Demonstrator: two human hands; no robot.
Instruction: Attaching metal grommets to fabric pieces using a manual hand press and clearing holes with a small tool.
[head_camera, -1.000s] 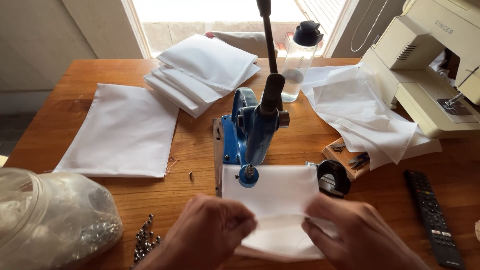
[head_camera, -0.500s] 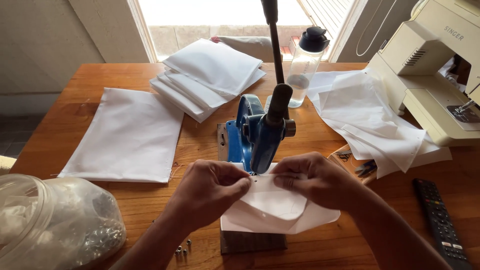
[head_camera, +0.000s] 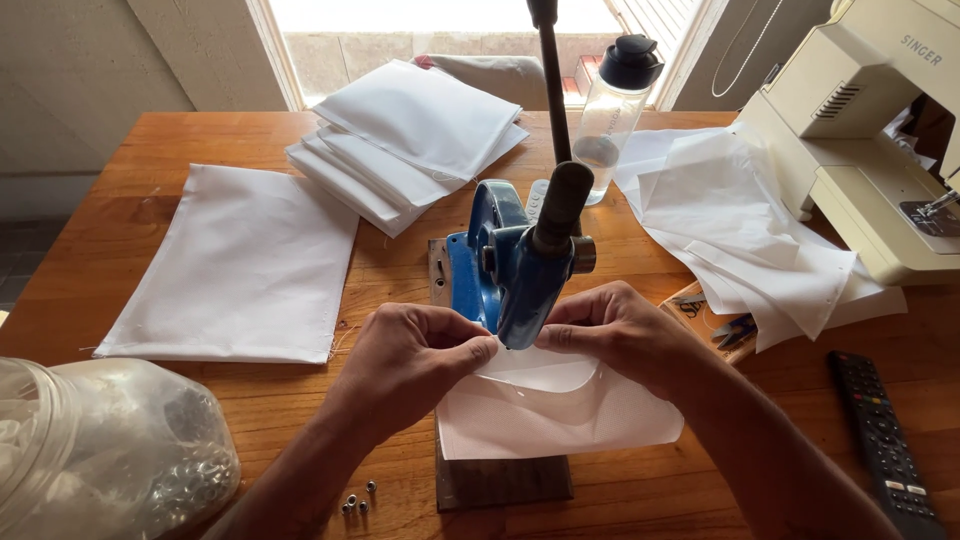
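Nearest: clear plastic jar of metal eyelets (head_camera: 110, 460) at near left of blue hand press (head_camera: 515, 270); loose eyelets (head_camera: 357, 497) beside press base. Left hand (head_camera: 410, 365) and right hand (head_camera: 625, 335) both pinching white fabric piece (head_camera: 555, 410) under press head. Flat white fabric (head_camera: 235, 265) left of press. Folded stack (head_camera: 405, 135) and water bottle (head_camera: 615, 110) behind press on table (head_camera: 160, 140). Sewing machine (head_camera: 860, 130) far right.
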